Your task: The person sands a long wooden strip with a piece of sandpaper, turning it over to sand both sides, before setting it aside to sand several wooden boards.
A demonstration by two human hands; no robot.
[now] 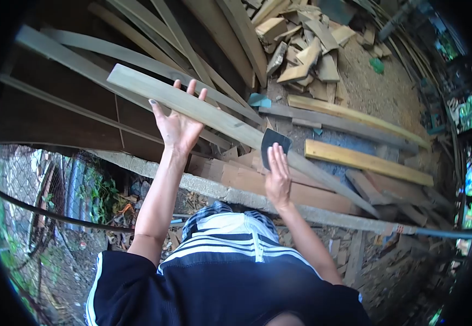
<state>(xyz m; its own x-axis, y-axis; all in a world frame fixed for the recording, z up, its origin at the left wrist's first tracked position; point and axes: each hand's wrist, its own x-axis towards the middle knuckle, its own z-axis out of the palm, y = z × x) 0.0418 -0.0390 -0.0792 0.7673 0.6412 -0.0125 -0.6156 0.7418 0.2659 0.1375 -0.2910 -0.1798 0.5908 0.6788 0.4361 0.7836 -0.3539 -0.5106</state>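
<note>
A long, pale wooden board [222, 120] slants across the view from upper left to lower right. My left hand [179, 127] supports it from below, thumb on the near side and fingertips showing past the far edge. Against the board's middle lies a dark, square-cut sheet of sandpaper [271, 142]. The fingers of my right hand [278, 174] rest nearly straight on this sheet, pressing it to the wood; my right thumb is hardly visible.
Offcuts [312, 49] are heaped at the top. Yellowish planks [369, 160] lie to the right, and long wooden strips [122, 51] to the upper left. A low concrete ledge [214, 187] runs before me. Chain-link fencing [29, 108] stands at left, near a dark cable [56, 213].
</note>
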